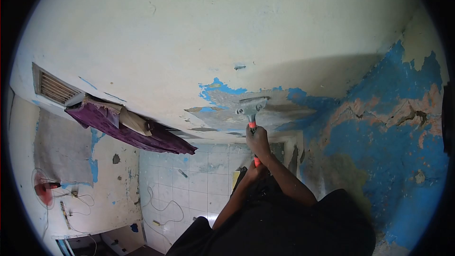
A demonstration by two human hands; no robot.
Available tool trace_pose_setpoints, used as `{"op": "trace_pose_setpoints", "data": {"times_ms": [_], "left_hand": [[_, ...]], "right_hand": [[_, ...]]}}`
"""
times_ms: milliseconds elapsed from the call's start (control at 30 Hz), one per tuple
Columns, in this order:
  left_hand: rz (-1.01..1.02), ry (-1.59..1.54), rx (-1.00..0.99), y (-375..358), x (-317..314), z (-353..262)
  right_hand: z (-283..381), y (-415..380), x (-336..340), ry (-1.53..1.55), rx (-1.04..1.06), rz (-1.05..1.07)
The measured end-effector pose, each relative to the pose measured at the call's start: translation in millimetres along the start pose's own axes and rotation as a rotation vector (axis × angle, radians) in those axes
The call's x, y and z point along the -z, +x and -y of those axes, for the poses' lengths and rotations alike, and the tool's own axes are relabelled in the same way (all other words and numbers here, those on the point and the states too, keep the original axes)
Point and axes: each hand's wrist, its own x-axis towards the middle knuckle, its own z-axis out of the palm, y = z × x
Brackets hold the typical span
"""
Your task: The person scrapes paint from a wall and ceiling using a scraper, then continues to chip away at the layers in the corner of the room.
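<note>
Both hands grip a long-handled wall scraper (247, 108) with a wide grey head and a red and black handle. My right hand (257, 141) is wrapped round the handle just below the head. Lower down, my left hand (256, 169) is closed round the handle's end. The scraper's head lies against the wall (208, 33), at a patch of bare grey plaster (289, 112) edged with flaking paint and blue spots. Its blade edge is hard to make out at this size.
On the right, a wall of peeling blue paint (341, 137) has a broken crack (414, 116). A purple curtain (128, 130) hangs bunched below a vent (54, 85) on the left. Beyond are a red fan (44, 189) and a white cable (166, 218) over the tiled floor (194, 189).
</note>
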Motion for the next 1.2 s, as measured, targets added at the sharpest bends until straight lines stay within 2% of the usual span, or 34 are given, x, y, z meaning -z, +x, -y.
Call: {"op": "trace_pose_setpoints", "data": {"times_ms": [67,100,133,200,233,267,300,367,400,500,567,667,833,967,1067,1200], "left_hand": [[-0.058,-0.06,-0.128,-2.2,-10.9,-9.7],[-0.086,-0.09,-0.183,-4.7,-17.3,-18.0],[-0.04,-0.069,-0.137,-7.9,-12.8,-16.4],[0.057,-0.025,-0.061,-7.0,3.6,-15.6],[0.01,0.004,-0.086,-0.6,5.8,-9.2],[-0.042,0.029,-0.105,-0.8,6.5,6.0],[-0.095,0.059,-0.124,-0.4,8.3,13.0],[-0.001,0.046,-0.086,-2.2,12.0,-15.8],[0.042,0.033,-0.043,-13.2,12.6,-19.2],[-0.049,-0.057,-0.008,-4.8,11.3,5.8],[-0.009,-0.022,-0.01,-13.3,8.7,-12.9],[0.031,-0.026,-0.029,-14.9,15.2,-20.0],[0.003,-0.024,0.021,-11.5,23.1,-7.8],[0.04,0.023,0.044,-19.2,32.5,-18.0],[-0.005,0.036,0.085,-17.6,33.2,-20.4],[0.061,0.082,0.048,-24.2,35.2,-39.3]], "right_hand": [[-0.6,6.2,-3.1,0.022,-0.017,0.007],[23.6,11.1,3.8,0.032,-0.022,0.013],[33.9,5.8,7.2,0.042,-0.044,0.024],[11.0,-3.1,-2.4,-0.043,0.028,-0.02],[-4.4,1.7,-9.1,-0.087,0.086,-0.043],[-28.1,-1.4,-18.7,-0.072,0.06,-0.025],[-16.3,-1.5,-15.7,-0.051,0.016,0.002],[22.5,2.0,-4.5,-0.005,-0.076,0.045],[20.9,-1.7,-6.1,0.01,-0.083,0.042],[14.9,1.4,-9.1,0.023,-0.053,0.028],[-1.3,-2.2,-16.9,0.007,-0.021,0.016],[22.0,0.8,-13.4,0.05,-0.026,0.034],[1.7,-4.7,-23.8,0.014,-0.011,-0.015],[22.7,-0.5,-21.0,0.103,-0.047,-0.013],[-15.7,-4.9,-39.5,0.068,0.037,-0.095],[10.2,-4.2,-34.9,0.067,-0.022,-0.074]]}}
